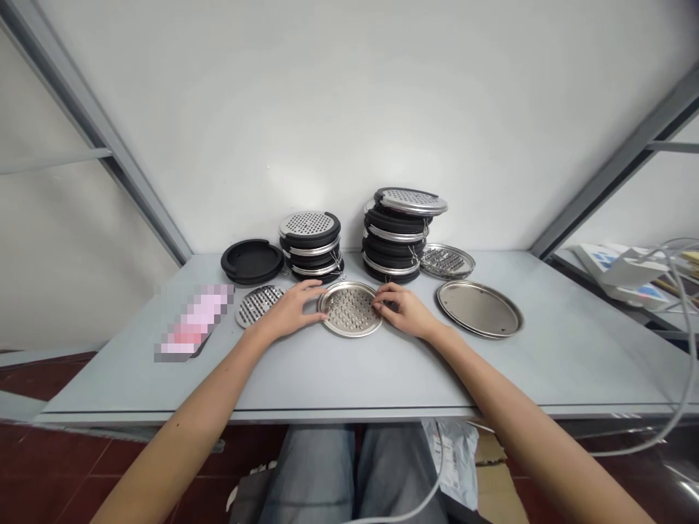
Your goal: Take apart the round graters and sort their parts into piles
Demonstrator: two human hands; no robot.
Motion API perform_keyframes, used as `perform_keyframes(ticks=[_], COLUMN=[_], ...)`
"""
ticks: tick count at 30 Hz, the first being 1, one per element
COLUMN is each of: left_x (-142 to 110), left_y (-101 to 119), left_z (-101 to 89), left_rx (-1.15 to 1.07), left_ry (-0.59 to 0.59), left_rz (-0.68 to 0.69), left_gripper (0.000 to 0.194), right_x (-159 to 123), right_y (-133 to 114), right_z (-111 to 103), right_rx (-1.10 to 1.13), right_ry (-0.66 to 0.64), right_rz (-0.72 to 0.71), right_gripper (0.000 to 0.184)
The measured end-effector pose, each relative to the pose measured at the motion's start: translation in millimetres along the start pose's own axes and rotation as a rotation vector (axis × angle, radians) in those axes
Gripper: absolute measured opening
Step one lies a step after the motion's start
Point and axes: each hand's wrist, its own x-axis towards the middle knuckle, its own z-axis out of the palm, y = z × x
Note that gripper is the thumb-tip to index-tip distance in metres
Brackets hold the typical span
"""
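Observation:
A round metal grater plate (pixel 351 309) with raised teeth and a shiny rim lies on the grey table in front of me. At its left rim is my left hand (pixel 295 309), thumb and forefinger parted and gripping the edge. My right hand (pixel 403 309) has its fingers bent in and pinched at the right rim. Left of the plate, partly behind my left hand, lies a grater disc (pixel 258 306) with rows of slots. Two or more plain round metal trays (pixel 480 308) lie stacked to the right.
Behind stand a shorter stack (pixel 310 244) and a taller stack (pixel 398 236) of black-ringed graters with wire clips. Black rings (pixel 252 260) lie at back left, more grater plates (pixel 446 260) at back right. A blurred pink item (pixel 196 320) lies left; a white cable (pixel 685 349) hangs right.

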Motion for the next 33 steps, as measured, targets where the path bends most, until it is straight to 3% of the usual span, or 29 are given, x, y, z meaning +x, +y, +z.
perform_keyframes(ticks=[5,9,17,29,33], left_x=[2.7,1.7,-1.0,-1.3,-1.7], left_y=[-3.9,5.6,17.8,9.3,9.8], left_z=[3.4,5.1,1.6,7.6,8.3], left_rx=[0.068,0.067,0.052,0.06,0.064], left_ry=[0.14,0.116,0.077,0.001,-0.01], left_rz=[-0.018,0.004,0.012,0.071,0.059], left_gripper=[0.031,0.022,0.029,0.046,0.045], right_x=[-0.8,-0.6,-1.4,-1.6,-1.1], right_y=[0.9,2.7,2.7,1.6,2.8], right_z=[-1.3,-1.3,-3.3,-7.7,-11.3], right_rx=[-0.013,-0.016,0.067,0.029,0.032], right_ry=[0.02,0.017,-0.055,-0.097,-0.041], right_rz=[0.0,0.043,0.066,-0.008,0.0], right_gripper=[0.012,0.008,0.01,0.011,0.01])
